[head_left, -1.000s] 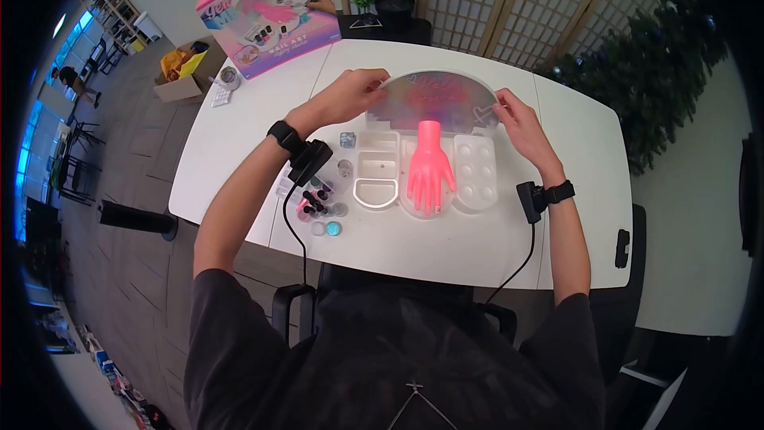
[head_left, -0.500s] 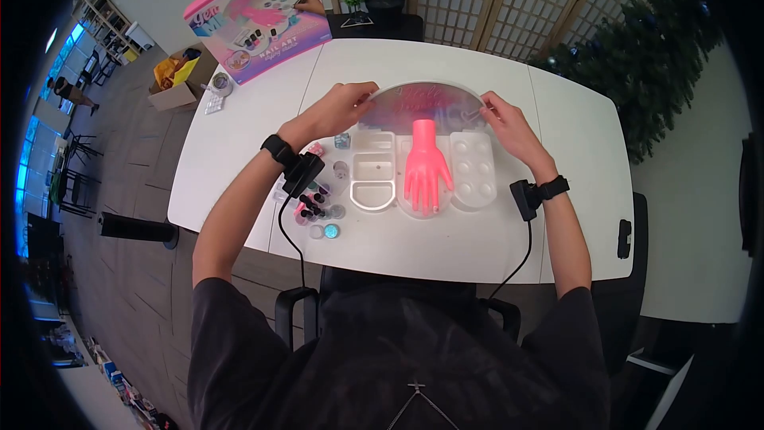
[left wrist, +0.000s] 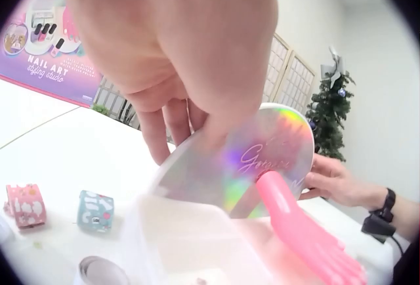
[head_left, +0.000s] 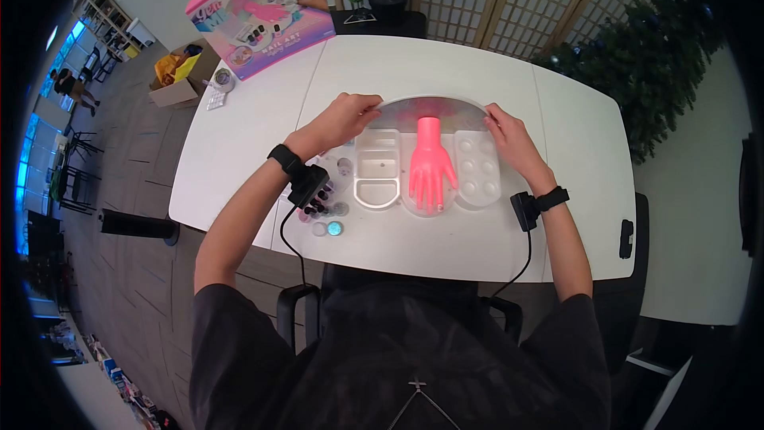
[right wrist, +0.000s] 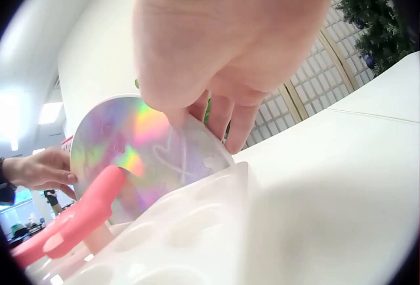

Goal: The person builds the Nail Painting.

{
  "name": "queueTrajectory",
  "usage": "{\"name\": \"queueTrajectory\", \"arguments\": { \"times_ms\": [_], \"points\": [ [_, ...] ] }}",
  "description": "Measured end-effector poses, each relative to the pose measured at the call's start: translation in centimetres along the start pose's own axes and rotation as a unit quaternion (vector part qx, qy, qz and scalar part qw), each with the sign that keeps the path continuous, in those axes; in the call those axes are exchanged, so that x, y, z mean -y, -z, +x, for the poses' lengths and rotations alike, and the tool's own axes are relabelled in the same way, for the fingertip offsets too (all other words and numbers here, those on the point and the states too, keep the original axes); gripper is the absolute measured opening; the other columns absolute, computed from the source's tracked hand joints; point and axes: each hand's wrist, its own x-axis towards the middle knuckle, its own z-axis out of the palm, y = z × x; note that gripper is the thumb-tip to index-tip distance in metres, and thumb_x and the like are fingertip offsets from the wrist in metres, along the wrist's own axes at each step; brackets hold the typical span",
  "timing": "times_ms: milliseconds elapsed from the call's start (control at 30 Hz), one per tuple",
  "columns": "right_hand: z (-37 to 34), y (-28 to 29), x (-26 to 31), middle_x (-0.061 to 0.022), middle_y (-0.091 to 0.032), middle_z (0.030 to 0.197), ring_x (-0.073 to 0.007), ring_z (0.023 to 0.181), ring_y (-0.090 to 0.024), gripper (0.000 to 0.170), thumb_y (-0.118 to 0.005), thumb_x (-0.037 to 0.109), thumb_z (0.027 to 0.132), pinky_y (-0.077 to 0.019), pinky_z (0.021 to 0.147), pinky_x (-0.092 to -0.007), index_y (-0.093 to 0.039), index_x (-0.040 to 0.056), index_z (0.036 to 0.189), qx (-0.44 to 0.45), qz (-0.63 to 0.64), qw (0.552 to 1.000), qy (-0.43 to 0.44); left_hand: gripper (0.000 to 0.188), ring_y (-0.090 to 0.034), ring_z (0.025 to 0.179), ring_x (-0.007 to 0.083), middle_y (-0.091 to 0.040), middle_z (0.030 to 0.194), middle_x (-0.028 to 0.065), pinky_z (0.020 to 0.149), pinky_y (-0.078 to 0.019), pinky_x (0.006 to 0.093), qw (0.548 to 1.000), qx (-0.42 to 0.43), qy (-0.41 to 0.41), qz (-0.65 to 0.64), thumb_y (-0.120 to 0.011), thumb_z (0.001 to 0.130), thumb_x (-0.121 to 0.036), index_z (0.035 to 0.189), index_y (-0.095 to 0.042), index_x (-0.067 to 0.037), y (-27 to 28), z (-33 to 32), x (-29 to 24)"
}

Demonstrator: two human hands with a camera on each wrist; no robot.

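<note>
The left hand [head_left: 344, 118] pinches the left edge of the shiny panel [head_left: 398, 115], its thumb on the near face and fingers behind. The right hand [head_left: 516, 142] grips the opposite edge the same way. The panel has a curved top and stands raised at the far side of the tray [head_left: 356, 167], behind the pink model hand [head_left: 430, 163]; its face shows rainbow glare, lettering and a heart outline.

The model hand lies in the middle, fingers toward the person. To its left, the tray has three open compartments; to its right is a section [head_left: 477, 143] with round wells.

On the white bench [head_left: 398, 247], left of the tray, are the dark-capped bottles [head_left: 318, 203], small jars and a teal jar [head_left: 335, 228]. The pink roll [left wrist: 27, 207] and blue roll [left wrist: 96, 211] sit apart from each other near the left hand. The printed box [head_left: 263, 24] stands at the far left.
</note>
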Motion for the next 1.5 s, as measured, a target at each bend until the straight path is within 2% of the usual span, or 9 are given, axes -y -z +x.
{"name": "queueTrajectory", "arguments": {
  "times_ms": [133, 233, 367, 433, 533, 633, 933, 1033, 1500],
  "points": [
    [-0.4, 0.1, 0.9, -0.0249, -0.069, 0.100, -0.0444, 0.090, -0.067, 0.017, -0.055, 0.015, 0.110, -0.0533, 0.082, -0.0441, -0.058, 0.0020, 0.121, 0.017, 0.011, 0.999, -0.025, 0.017, -0.057, 0.076, 0.0466, -0.063, 0.083, 0.0270, 0.072, -0.0484, 0.0486, 1.000, -0.017, -0.004, 0.007, -0.061, 0.105, -0.013, 0.106, -0.063, 0.004, -0.4, -0.4, -0.3],
    [-0.6, -0.1, 0.1, -0.0203, -0.062, 0.087, -0.0322, 0.075, -0.060, 0.015, -0.056, 0.015, 0.111, -0.0509, 0.076, -0.0379, -0.057, 0.0014, 0.117, 0.000, 0.007, 1.000, -0.016, 0.018, -0.056, 0.075, 0.0475, -0.062, 0.083, 0.0285, 0.071, -0.0469, 0.0499, 0.999, -0.029, -0.035, 0.026, -0.061, 0.106, -0.013, 0.104, -0.063, 0.004, -0.6, -0.2, 0.2],
    [-0.9, 0.2, 0.6, -0.0206, -0.070, 0.109, -0.0351, 0.099, -0.069, 0.025, -0.056, 0.018, 0.111, -0.0535, 0.090, -0.0394, -0.059, 0.0030, 0.131, 0.006, -0.006, 1.000, -0.007, 0.021, -0.065, 0.090, 0.0454, -0.070, 0.101, 0.0272, 0.082, -0.0530, 0.0446, 0.999, 0.012, 0.013, 0.050, -0.062, 0.106, -0.015, 0.116, -0.067, 0.002, -0.1, -0.3, -0.1],
    [-1.2, -0.4, 0.8, -0.0205, -0.071, 0.123, -0.0362, 0.113, -0.070, 0.031, -0.056, 0.019, 0.111, -0.0533, 0.099, -0.0402, -0.059, 0.0036, 0.137, 0.001, 0.017, 1.000, 0.003, 0.033, -0.068, 0.116, 0.0403, -0.071, 0.129, 0.0224, 0.102, -0.0529, 0.0369, 0.993, -0.063, -0.081, 0.053, -0.062, 0.106, -0.016, 0.135, -0.065, -0.001, -0.6, -1.3, 0.9],
    [-3.8, -0.3, 2.4, -0.0184, -0.061, 0.148, -0.0373, 0.137, -0.058, 0.040, -0.055, 0.020, 0.111, -0.0455, 0.115, -0.0426, -0.057, 0.0023, 0.146, -0.105, -0.051, 0.993, -0.005, 0.043, -0.063, 0.134, 0.0318, -0.066, 0.146, 0.0167, 0.117, -0.0453, 0.0354, 0.994, -0.108, -0.013, -0.020, -0.061, 0.107, -0.012, 0.149, -0.058, -0.003, 2.5, -5.1, -2.6],
    [-7.6, 0.7, 5.5, -0.0178, -0.054, 0.154, -0.0383, 0.143, -0.052, 0.040, -0.056, 0.019, 0.110, -0.0419, 0.119, -0.0430, -0.057, 0.0004, 0.145, -0.067, -0.075, 0.994, -0.035, 0.041, -0.066, 0.131, 0.0328, -0.071, 0.137, 0.0170, 0.111, -0.0504, 0.0398, 0.985, -0.147, 0.026, -0.082, -0.060, 0.105, -0.008, 0.146, -0.059, -0.003, 4.5, -10.9, -4.8],
    [-13.3, -5.1, 10.9, -0.0161, -0.068, 0.130, -0.0355, 0.119, -0.065, 0.023, -0.061, 0.010, 0.104, -0.0514, 0.100, -0.0421, -0.070, 0.0022, 0.123, 0.023, -0.069, 0.995, -0.067, 0.023, -0.072, 0.109, 0.0169, -0.078, 0.116, 0.0091, 0.090, -0.0564, 0.0321, 0.916, -0.269, 0.260, -0.146, -0.057, 0.109, -0.008, 0.123, -0.072, 0.000, -2.3, -22.8, -0.4],
    [-13.3, -6.7, 11.6, -0.0186, -0.074, 0.099, -0.0375, 0.089, -0.072, 0.015, -0.061, 0.010, 0.104, -0.0564, 0.078, -0.0440, -0.068, 0.0024, 0.116, 0.028, -0.025, 0.996, -0.086, 0.022, -0.072, 0.105, 0.0181, -0.077, 0.117, 0.0094, 0.087, -0.0567, 0.0332, 0.916, -0.273, 0.270, -0.114, -0.059, 0.107, -0.008, 0.123, -0.073, -0.002, -3.3, -23.4, 0.6],
    [-12.8, -8.0, 12.2, -0.0168, -0.071, 0.090, -0.0377, 0.082, -0.070, 0.011, -0.066, 0.014, 0.102, -0.0554, 0.073, -0.0459, -0.063, 0.0040, 0.104, 0.112, -0.013, 0.993, -0.030, 0.021, -0.071, 0.100, 0.0334, -0.072, 0.115, 0.0145, 0.086, -0.0571, 0.0432, 0.929, -0.267, 0.254, 0.040, -0.068, 0.100, -0.009, 0.120, -0.073, -0.006, -3.0, -21.7, 2.5]
  ]
}}
